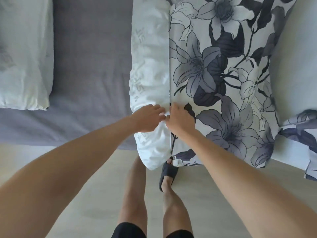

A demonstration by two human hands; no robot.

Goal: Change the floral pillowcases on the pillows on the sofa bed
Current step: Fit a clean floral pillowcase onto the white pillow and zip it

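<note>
Cut off at left edge: plain white pillow (24, 54). Cut off at right edge: second floral cloth (301, 133). Left foot hidden behind white pillow insert (151, 79).

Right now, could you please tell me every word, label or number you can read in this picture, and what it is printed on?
White pillow: faint pale grey lettering runs along its length, seen sideways and creased; too blurred to read with confidence.
White pillow at the left edge: a faint grey leaf-like print, no readable words.
Floral pillowcase: flower pattern only, no text.

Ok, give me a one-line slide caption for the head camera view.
Both hands, left hand and right hand, work at the floral pillowcase opening, white pillow partly exposed.
</note>
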